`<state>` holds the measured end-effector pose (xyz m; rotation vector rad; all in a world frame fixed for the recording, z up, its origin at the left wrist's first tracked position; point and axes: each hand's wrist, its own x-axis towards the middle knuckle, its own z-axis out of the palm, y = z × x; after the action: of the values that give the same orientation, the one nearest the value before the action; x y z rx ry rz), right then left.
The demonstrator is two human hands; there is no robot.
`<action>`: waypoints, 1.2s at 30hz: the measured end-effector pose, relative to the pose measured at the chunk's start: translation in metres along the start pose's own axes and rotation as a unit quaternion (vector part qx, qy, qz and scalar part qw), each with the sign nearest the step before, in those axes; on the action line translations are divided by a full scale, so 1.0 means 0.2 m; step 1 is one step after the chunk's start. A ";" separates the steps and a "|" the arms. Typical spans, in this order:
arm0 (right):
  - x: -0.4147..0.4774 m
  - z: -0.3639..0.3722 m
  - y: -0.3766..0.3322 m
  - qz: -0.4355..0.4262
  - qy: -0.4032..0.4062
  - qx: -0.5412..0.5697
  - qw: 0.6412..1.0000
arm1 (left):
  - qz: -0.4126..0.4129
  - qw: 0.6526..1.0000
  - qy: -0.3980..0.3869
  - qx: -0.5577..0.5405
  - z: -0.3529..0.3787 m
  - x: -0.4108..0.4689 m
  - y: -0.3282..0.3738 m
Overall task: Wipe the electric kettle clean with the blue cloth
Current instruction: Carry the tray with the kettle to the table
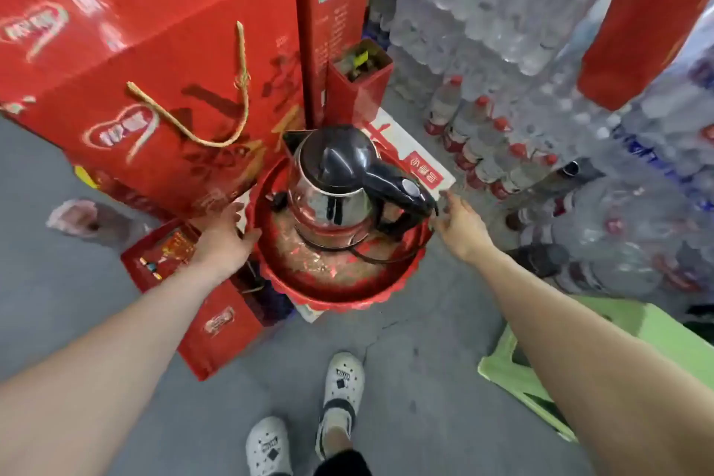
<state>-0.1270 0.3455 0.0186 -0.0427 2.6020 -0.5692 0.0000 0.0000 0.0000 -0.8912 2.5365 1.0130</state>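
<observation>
A steel electric kettle (328, 201) with a black lid and black handle stands upright on its base in a round red tray (332, 282). The spout points far left and the handle points right. A black cord (371, 257) lies in the tray. My left hand (222, 234) grips the tray's left rim. My right hand (461, 226) holds the right rim, just below the tip of the kettle's handle. No blue cloth is in view.
Big red gift boxes (154, 70) stack up at left and behind. Shrink-wrapped water bottles (502, 12) and red-capped bottles (483, 151) fill the right. A white box (417, 151) lies under the tray. A green stool (514, 367) stands at right, and my white clogs (340, 390) are on the grey floor.
</observation>
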 end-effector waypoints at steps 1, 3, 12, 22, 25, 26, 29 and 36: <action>0.05 0.03 0.01 0.000 0.001 0.005 1.000 | -0.015 1.000 0.001 -0.004 0.04 0.04 -0.02; 0.11 0.06 -0.01 -0.002 -0.003 0.015 1.000 | -0.046 0.999 0.001 0.001 0.08 0.11 -0.04; 0.24 0.12 -0.07 0.078 -0.029 0.126 0.989 | -0.055 0.998 0.013 -0.014 0.13 0.19 -0.03; -0.01 0.04 -0.03 0.103 -0.020 0.127 0.986 | -0.026 0.998 -0.003 -0.061 0.04 0.05 -0.02; -0.23 -0.02 0.00 0.096 0.006 0.111 0.989 | 0.007 0.998 -0.008 -0.061 -0.01 -0.07 0.02; -0.32 -0.04 0.01 0.097 0.013 0.111 0.989 | 0.022 0.998 -0.013 -0.059 -0.03 -0.11 0.03; -0.60 -0.11 0.05 0.113 0.032 0.130 0.985 | 0.057 0.996 -0.031 -0.057 -0.09 -0.27 0.07; -1.42 -0.32 0.10 0.185 0.141 0.209 0.950 | 0.135 0.987 -0.088 -0.018 -0.26 -0.74 0.31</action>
<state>0.0972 0.4236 0.1869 0.6966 2.5945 -1.0281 0.0745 0.0646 0.1362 -0.4496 2.5384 1.1606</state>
